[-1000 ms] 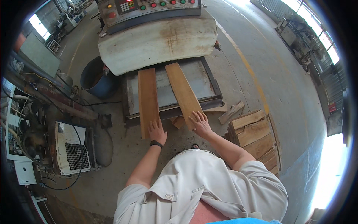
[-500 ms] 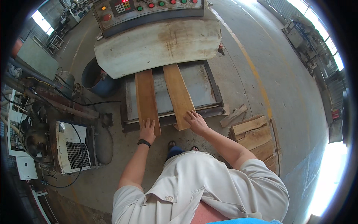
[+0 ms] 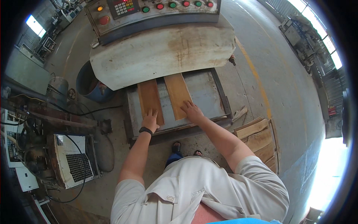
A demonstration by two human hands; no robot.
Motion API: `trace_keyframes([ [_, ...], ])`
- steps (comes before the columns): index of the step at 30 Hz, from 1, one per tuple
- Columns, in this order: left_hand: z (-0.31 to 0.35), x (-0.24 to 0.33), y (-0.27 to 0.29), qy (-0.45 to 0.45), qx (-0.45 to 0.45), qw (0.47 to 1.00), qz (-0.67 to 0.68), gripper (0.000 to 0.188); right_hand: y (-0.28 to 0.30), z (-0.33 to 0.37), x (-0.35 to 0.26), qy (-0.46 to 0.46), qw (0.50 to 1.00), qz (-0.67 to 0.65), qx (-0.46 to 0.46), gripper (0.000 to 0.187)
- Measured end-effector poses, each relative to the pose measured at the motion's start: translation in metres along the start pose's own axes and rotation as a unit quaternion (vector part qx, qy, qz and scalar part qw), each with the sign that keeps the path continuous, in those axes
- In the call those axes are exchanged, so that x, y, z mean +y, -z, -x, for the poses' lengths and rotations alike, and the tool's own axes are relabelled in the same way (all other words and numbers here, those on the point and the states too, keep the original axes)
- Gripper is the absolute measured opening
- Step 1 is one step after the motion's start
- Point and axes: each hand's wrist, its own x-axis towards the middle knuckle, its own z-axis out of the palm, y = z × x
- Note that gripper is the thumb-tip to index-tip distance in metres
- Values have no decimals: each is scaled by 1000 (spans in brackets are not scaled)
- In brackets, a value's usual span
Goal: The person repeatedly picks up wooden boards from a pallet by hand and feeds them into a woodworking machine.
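Wooden boards (image 3: 164,98) under both hands

1. Left hand (image 3: 150,120) lies flat on near end of left board (image 3: 150,100); black wristband (image 3: 145,130) on that wrist.
2. Right hand (image 3: 192,111) flat on near end of right board (image 3: 178,95), fingers spread.
3. Both boards lie side by side on grey metal feed table (image 3: 203,95), far ends under the machine's worn pale hood (image 3: 164,52).
4. Control panel (image 3: 149,9) w/ coloured buttons above hood.
5. Stack of boards (image 3: 259,140) on floor at person's right, near table corner.
6. Blue drum (image 3: 89,87) left of machine; vented box unit (image 3: 74,160) lower left.
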Motion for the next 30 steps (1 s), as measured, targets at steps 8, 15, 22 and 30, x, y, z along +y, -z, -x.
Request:
trace_keyframes([
  [8,-34,-32,-6,-26,67,997,-9,92,28,-83,2,-34,999,-14,-28,53],
  [15,-63,-40,8,-37,69,997,-9,93,25,-111,11,-39,999,-11,-12,49],
  [22,-83,-48,23,-20,50,998,11,92,23,-127,-5,-102,994,16,36,44],
  [30,-111,-52,39,-27,57,998,19,93,23,-145,0,-129,991,-15,19,42],
])
